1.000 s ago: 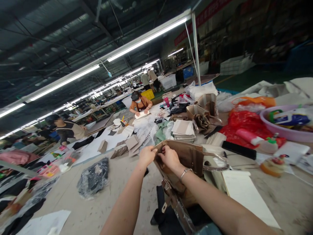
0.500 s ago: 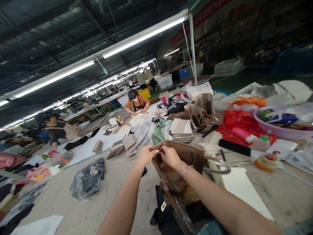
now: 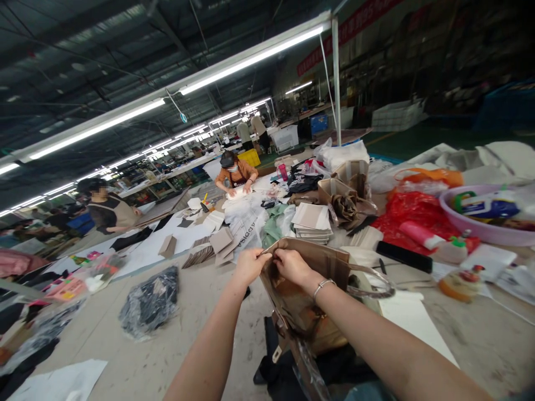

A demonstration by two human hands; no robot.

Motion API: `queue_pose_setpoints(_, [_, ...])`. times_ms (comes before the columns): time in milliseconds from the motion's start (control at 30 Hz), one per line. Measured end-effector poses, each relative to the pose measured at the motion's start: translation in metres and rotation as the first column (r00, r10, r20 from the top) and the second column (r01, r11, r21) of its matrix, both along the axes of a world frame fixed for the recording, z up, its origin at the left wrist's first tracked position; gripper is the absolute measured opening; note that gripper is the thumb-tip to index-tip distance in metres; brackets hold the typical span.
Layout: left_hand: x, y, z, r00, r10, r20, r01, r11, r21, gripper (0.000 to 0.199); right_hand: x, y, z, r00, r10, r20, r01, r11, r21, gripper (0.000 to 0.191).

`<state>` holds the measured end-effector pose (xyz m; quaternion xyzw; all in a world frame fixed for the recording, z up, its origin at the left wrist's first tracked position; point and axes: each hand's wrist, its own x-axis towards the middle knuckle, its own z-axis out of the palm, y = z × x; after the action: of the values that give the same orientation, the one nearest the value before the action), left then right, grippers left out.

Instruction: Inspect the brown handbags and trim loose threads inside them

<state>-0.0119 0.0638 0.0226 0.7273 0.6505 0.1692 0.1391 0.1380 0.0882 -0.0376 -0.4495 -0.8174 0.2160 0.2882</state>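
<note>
A brown, shiny handbag [image 3: 309, 312] stands tilted on the table in front of me, its mouth facing up. My left hand [image 3: 251, 266] pinches the far left corner of its top edge, thumb on the rim. Just beside it, my right hand [image 3: 291, 266] is closed on the same rim from the inner side, with its fingertips partly hidden. One plastic-wrapped handle [image 3: 371, 287] loops out to the right, and another hangs at the near side by a small metal clasp [image 3: 276, 354]. Dark cloth [image 3: 271, 367] lies under the bag.
A plastic-wrapped dark bundle [image 3: 150, 301] lies to the left. Beyond the bag are stacked card pieces [image 3: 311, 220] and more brown bags [image 3: 340, 195]. At right are a black phone [image 3: 404, 256], a glue bottle [image 3: 462, 284] and a purple basin [image 3: 497, 231]. A co-worker [image 3: 236, 172] works across the table.
Both my hands keep their hold on the bag's rim, almost unmoved. The view has shifted slightly. The co-worker at far left has drawn an arm back from the table.
</note>
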Motion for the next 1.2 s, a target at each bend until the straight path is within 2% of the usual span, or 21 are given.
queue_pose_setpoints(167, [0.002,0.002,0.001,0.998,0.048,-0.033,-0.049,0.998,-0.033,0.028,-0.001,0.003,0.000,1.000,0.025,-0.007,-0.025,1.000,0.001,0.011])
queue_pose_setpoints(300, [0.000,0.004,0.000,0.998,0.045,-0.039,-0.045,0.999,-0.010,0.025,0.003,0.004,-0.002,0.998,0.049,-0.044,-0.048,0.999,0.006,0.011])
queue_pose_setpoints(400, [0.000,0.004,0.002,0.996,0.078,-0.051,-0.079,0.997,-0.021,0.025,0.012,0.002,-0.006,0.974,0.109,-0.199,-0.126,0.990,-0.071,0.016])
queue_pose_setpoints(533, [-0.001,0.004,0.003,0.992,0.123,-0.030,-0.124,0.991,-0.057,0.028,0.024,-0.007,-0.008,0.889,0.144,-0.434,-0.274,0.927,-0.254,0.040])
queue_pose_setpoints(600, [-0.001,0.005,0.002,0.992,0.129,0.002,-0.129,0.990,-0.061,0.029,0.028,-0.011,-0.004,0.870,0.111,-0.480,-0.264,0.928,-0.263,0.043])
queue_pose_setpoints(700, [-0.002,0.006,-0.001,0.992,0.124,0.029,-0.122,0.991,-0.062,0.029,0.027,-0.012,0.005,0.873,0.046,-0.486,-0.100,0.991,-0.086,0.028])
queue_pose_setpoints(800, [-0.003,0.007,-0.003,0.993,0.107,0.053,-0.104,0.994,-0.044,0.028,0.024,-0.007,0.015,0.899,0.058,-0.434,-0.006,0.993,0.120,0.020])
queue_pose_setpoints(900, [-0.004,0.008,-0.004,0.993,0.089,0.075,-0.087,0.996,-0.030,0.026,0.021,0.000,0.021,0.941,0.073,-0.331,-0.006,0.980,0.200,0.021])
queue_pose_setpoints(1033, [-0.001,0.001,-0.001,0.990,0.114,0.086,-0.112,0.993,-0.033,0.025,0.018,0.000,0.025,0.978,0.133,-0.162,-0.079,0.949,0.305,0.027])
queue_pose_setpoints(1133, [0.002,-0.003,-0.001,0.982,0.153,0.107,-0.147,0.987,-0.060,0.024,0.019,0.003,0.019,0.982,0.164,-0.097,-0.109,0.900,0.422,0.029])
queue_pose_setpoints(1200, [0.003,-0.001,-0.004,0.974,0.193,0.122,-0.178,0.977,-0.121,0.024,0.020,0.011,0.011,0.977,0.197,-0.088,-0.124,0.847,0.518,0.029])
